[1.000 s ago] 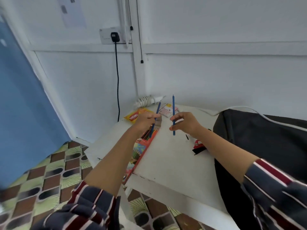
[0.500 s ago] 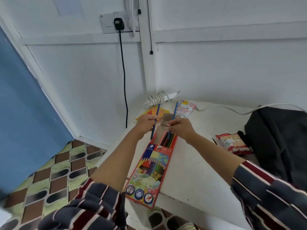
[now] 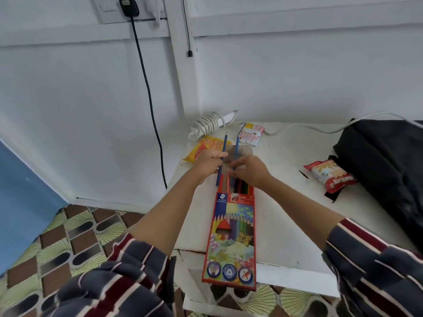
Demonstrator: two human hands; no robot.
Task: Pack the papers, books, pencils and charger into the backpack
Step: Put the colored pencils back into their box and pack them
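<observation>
- a second ago both pencils were held up clear of the worktop (image 3: 286, 236). now the right grip (image 3: 249, 170) has brought its blue pencil (image 3: 237, 145) down to the open mouth of the pencil box (image 3: 233, 232), and its lower end is slipping in among the coloured pencils already lying there.
- the left grip (image 3: 209, 164) has come along too — its second blue pencil (image 3: 224, 143) now slants just beside the box's left edge, with the lower end outside the mouth.
- the view has dropped as well, so the whole box shows. it lies on the white worktop with its near end hanging over the front edge.
- for the task, i judge this to be boxing the loose pencils first: one is nearly home and one waits. the box itself has yet to go into the black backpack (image 3: 389, 170), which lies well apart on the right of the worktop.
- the white charger (image 3: 210, 124), its cable wound round it, lies at the back by the wall — not yet packed.
- pose: both forearms reach forward and nearly meet over the box's far end.
- the right grip is narrow, with curled fingers pinching its pencil low on the shaft and the back of the hand up.
- the left grip is curled round the second pencil at about mid-length, holding it tilted with the point away.
</observation>
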